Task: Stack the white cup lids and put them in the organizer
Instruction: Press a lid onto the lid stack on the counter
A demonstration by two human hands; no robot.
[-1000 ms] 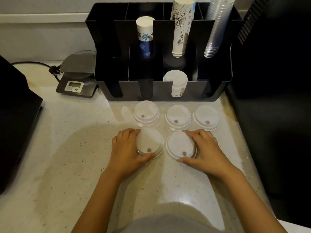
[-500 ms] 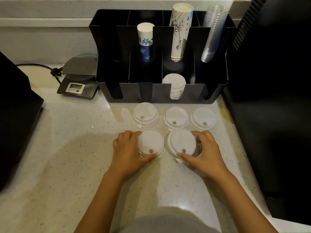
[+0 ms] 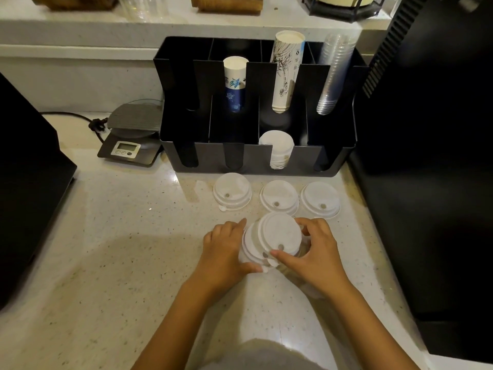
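Note:
My right hand [image 3: 317, 255] holds a white cup lid [image 3: 280, 232] lifted and tilted, overlapping a second white lid [image 3: 250, 249] that my left hand [image 3: 222, 252] grips at its left edge. Three more white lids lie in a row on the counter behind: a left lid [image 3: 232, 193], a middle lid [image 3: 278, 197] and a right lid [image 3: 320, 198]. The black organizer [image 3: 256, 158] stands behind them, with a stack of white lids [image 3: 277, 148] in one front slot. The other front slots look empty.
Paper cup stacks [image 3: 236, 84] and clear plastic cups [image 3: 333, 76] stand in the organizer's back slots. A digital scale [image 3: 130, 134] sits to its left with a cable. Black machines flank the counter on the left [image 3: 24, 182] and right [image 3: 426, 156].
My right hand has lifted its lid off the counter and carried it left over the lid under my left hand. The view has tilted up.

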